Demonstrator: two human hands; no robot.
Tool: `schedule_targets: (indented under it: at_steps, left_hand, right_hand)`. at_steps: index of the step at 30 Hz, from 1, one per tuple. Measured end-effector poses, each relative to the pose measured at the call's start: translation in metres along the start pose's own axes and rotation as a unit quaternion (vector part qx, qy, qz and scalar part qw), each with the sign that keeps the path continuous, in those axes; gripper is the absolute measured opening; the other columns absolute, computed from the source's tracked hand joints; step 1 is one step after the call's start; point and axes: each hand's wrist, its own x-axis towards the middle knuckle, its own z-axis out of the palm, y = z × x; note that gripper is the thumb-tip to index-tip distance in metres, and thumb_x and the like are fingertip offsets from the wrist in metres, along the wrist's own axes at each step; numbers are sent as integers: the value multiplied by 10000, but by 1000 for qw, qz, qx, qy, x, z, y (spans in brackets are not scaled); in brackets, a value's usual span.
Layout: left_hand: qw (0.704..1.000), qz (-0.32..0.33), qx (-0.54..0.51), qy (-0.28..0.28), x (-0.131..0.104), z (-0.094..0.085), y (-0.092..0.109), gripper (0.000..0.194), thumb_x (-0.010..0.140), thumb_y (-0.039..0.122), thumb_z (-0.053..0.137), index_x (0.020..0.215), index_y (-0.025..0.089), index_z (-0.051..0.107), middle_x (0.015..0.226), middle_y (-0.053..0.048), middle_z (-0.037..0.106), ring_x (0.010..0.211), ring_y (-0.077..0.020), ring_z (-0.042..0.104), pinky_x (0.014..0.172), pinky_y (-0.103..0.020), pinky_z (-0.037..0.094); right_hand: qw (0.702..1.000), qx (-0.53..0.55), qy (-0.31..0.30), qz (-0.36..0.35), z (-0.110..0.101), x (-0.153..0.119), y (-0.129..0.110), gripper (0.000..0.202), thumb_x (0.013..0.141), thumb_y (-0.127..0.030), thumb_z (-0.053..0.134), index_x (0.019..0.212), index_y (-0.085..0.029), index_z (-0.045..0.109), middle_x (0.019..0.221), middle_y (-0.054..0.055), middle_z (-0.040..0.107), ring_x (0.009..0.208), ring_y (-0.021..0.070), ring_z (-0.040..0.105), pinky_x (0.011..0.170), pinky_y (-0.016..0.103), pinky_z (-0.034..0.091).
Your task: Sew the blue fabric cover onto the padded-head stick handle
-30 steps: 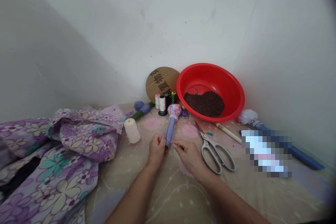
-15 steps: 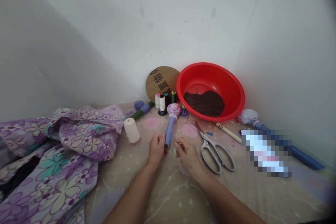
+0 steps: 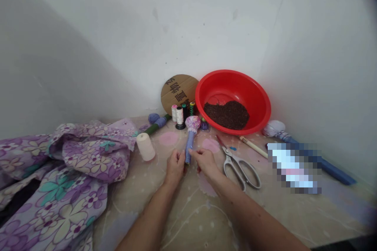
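Head view. The left hand (image 3: 175,164) was closed around the near end of the wand (image 3: 190,141), a blue-wrapped stick with a floral fabric ball at its far end, lying on the counter (image 3: 182,219) and pointing away toward the spools (image 3: 179,115). The right hand (image 3: 204,160) had moved in from the right since half a second earlier: it then stood slightly apart from the stick, and now its pinched fingertips touched the stick just beyond the left hand's grip. Whether they held a needle or thread could not be told. The wand itself had not shifted. Judgement: both hands were now working at the stick's wrapped near end. Scissors (image 3: 240,164) lay just right of the right hand, untouched; the red basin (image 3: 259,90) stood far right.
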Motion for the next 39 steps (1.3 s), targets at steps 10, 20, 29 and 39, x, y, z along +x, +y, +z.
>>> schedule_targets:
  at_steps: [10,20,29,39]
  left_hand:
    - [999,40,25,10,0,-2,-3,307,723,405,440,537,190,325,431,76,324,392,-70,336,408,-186,242]
    - [998,51,-30,-32,-1,-10,13,294,716,335,456,493,178,347,434,67,327,425,-72,331,435,-185,270]
    - [992,30,-78,-90,1,-20,19,330,658,354,540,487,175,322,443,60,408,441,-67,382,455,-184,306]
    - [985,38,-141,-96,1,-28,26,244,643,284,585,530,149,416,559,33,464,533,-73,433,534,-200,376]
  right_hand:
    - [999,-24,-24,18,4,24,-3,279,554,-372,636,444,-153,502,284,-65,351,234,51,307,233,190,207]
    - [994,71,-74,24,1,16,-2,208,625,-306,523,497,-145,495,325,-68,389,258,53,315,255,182,209]
    - [975,153,-150,58,2,6,-8,218,634,-343,504,523,-170,429,334,-89,366,258,46,292,268,172,176]
    - [974,145,-164,61,2,7,-6,248,639,-355,518,509,-162,432,335,-91,332,246,34,257,256,167,159]
